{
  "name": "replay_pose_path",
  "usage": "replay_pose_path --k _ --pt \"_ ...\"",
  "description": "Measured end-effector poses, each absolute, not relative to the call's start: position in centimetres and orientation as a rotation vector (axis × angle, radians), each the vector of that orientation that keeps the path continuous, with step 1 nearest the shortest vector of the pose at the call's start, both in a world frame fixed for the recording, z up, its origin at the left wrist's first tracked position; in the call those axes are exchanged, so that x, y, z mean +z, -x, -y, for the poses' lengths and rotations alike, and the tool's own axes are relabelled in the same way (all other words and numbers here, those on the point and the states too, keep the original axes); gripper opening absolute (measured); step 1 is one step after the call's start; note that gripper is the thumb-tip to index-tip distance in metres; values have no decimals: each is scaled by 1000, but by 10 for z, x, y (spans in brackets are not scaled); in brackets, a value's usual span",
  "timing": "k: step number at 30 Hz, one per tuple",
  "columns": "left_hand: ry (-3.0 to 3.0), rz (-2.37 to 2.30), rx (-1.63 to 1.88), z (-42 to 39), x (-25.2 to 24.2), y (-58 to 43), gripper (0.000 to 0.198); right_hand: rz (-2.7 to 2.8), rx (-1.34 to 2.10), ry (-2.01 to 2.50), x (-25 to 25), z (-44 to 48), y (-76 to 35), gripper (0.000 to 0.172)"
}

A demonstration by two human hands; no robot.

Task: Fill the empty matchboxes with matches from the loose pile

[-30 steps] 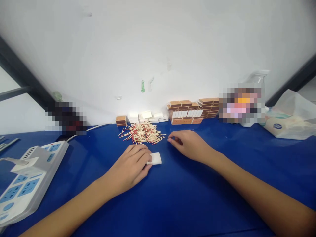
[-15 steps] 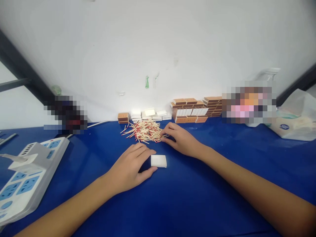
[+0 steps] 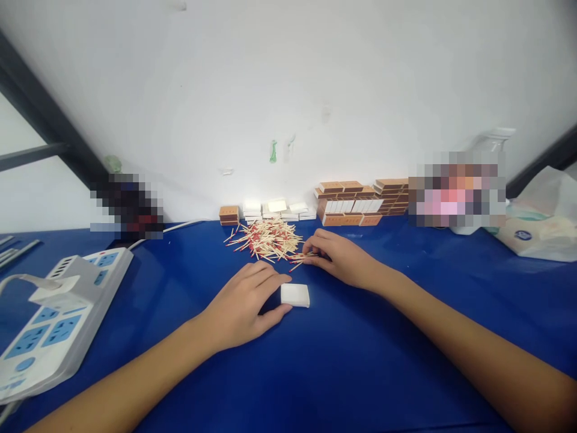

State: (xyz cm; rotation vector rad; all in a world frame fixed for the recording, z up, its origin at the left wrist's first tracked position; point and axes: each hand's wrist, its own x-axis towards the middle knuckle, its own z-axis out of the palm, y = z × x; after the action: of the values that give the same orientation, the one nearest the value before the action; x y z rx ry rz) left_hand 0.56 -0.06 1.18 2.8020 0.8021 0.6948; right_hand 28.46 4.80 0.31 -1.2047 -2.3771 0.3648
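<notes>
A small white matchbox tray [image 3: 295, 295] lies on the blue tabletop, and my left hand [image 3: 246, 304] grips its left end between thumb and forefinger. Red-tipped matches [image 3: 269, 239] are heaped loosely just beyond it. At the right edge of that heap, my right hand [image 3: 336, 257] pinches a few matches [image 3: 309, 258] between its fingertips; how many is hard to make out. One loose match slants just below those fingers.
Brown matchboxes [image 3: 347, 218] are stacked along the wall, with white trays [image 3: 276, 207] and a few brown boxes [image 3: 229, 214] left of them. A power strip [image 3: 72, 325] occupies the left side, a tissue pack [image 3: 536, 234] the right. Two areas are pixelated.
My right hand has drawn a few matches slightly right and toward me, out of the heap's edge. My left hand keeps its grip on the tray; the view has shifted a little.
</notes>
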Motion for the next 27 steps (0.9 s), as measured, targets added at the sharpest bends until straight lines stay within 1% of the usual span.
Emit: replay_pose_path --k 4,5,8,10,15,19,23,27 --pt "-2822 -779 684 1 12 -7 33 2341 402 1266 7 -41 -293 33" --pt "-2826 -780 680 1 12 -7 33 2342 402 1272 8 -40 -295 33" --pt "-2828 -792 677 0 13 -7 33 2342 404 1286 8 -42 -297 22" --pt "-2828 -801 687 0 13 -7 33 2334 416 1293 9 -42 -295 18" --pt "-2848 -781 686 2 13 -6 33 2355 390 1345 8 -40 -290 23" --pt "-2848 -780 683 3 13 -6 35 2409 360 1362 9 -37 -297 22" --pt "-2804 -872 726 0 11 -6 36 2359 336 1360 18 -31 -301 25" --pt "-2755 -989 767 -4 8 -4 39 2322 370 1338 29 -20 -297 24"
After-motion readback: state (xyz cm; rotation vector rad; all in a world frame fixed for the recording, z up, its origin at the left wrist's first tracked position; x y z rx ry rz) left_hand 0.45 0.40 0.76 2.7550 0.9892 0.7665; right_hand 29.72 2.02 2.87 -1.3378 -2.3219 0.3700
